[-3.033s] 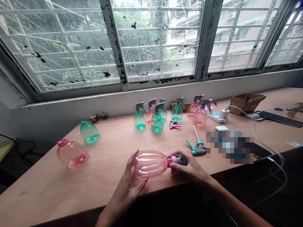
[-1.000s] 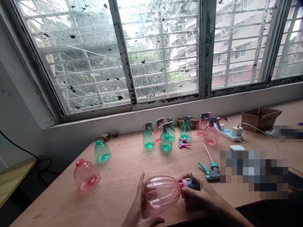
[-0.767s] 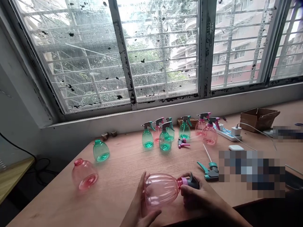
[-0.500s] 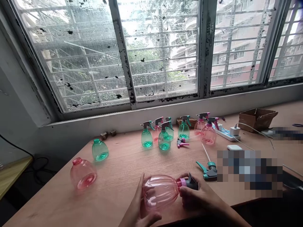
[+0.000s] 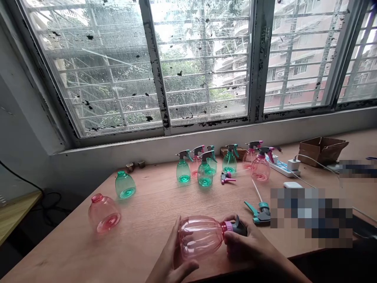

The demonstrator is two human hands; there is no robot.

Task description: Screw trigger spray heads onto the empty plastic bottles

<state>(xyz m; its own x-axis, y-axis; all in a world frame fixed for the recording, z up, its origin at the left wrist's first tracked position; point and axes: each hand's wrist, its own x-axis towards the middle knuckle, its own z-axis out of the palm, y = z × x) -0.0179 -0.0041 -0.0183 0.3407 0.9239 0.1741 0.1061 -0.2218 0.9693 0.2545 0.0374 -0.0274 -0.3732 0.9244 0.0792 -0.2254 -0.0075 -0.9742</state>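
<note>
A clear pink spray bottle (image 5: 200,236) lies on its side near the front edge of the wooden table (image 5: 153,212). My left hand (image 5: 172,257) cups its round base, fingers curled round it. My right hand (image 5: 246,245) is closed on the grey trigger head (image 5: 238,228) and pink collar at the bottle's neck. A loose teal and grey trigger head with a white tube (image 5: 259,212) lies just right of my right hand.
Open pink bottle (image 5: 103,214) and green bottle (image 5: 125,185) stand at the left. Several capped green and pink spray bottles (image 5: 206,169) cluster by the window ledge, a small pink trigger (image 5: 226,179) beside them. A power strip (image 5: 284,167), cables and a cardboard box (image 5: 322,149) sit right.
The view has tilted up since three seconds ago, showing more window. Both hands keep their hold on the pink bottle and trigger head, which have barely shifted.
</note>
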